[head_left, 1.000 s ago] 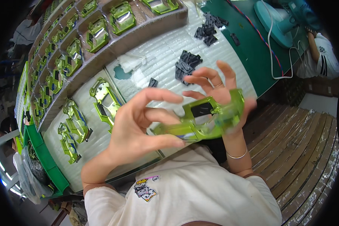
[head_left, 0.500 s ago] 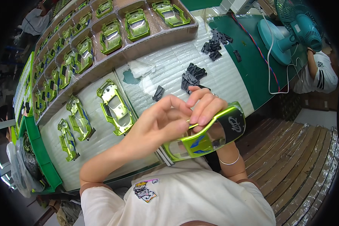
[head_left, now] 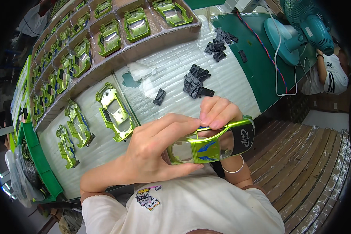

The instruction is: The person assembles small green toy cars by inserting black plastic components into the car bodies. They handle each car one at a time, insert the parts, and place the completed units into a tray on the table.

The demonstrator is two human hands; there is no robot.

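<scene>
A shiny green toy car body shell (head_left: 206, 147) with blue marks and a black end lies in both my hands, close to my chest. My left hand (head_left: 152, 144) grips its left end, thumb on the near side and fingers along the far side. The fingertips of my right hand (head_left: 220, 113) press the far edge, close to my left fingertips; the rest of that hand is behind the shell. Small black plastic parts (head_left: 195, 80) lie heaped beyond my hands, with a single black part (head_left: 159, 96) apart from them. To the left, more green shells (head_left: 115, 111) rest on the bench.
A compartmented tray (head_left: 156, 38) of green shells stands at the back left. White foam sheet (head_left: 238, 78) covers much of the green bench. A teal fan (head_left: 312, 35), cables (head_left: 277, 68) and another person (head_left: 331, 74) are at the right. Brown taped slats (head_left: 300, 163) lie below.
My left hand has opened out from a pinch at the shell's far edge and now wraps its left end. My right fingers have moved slightly right along the edge.
</scene>
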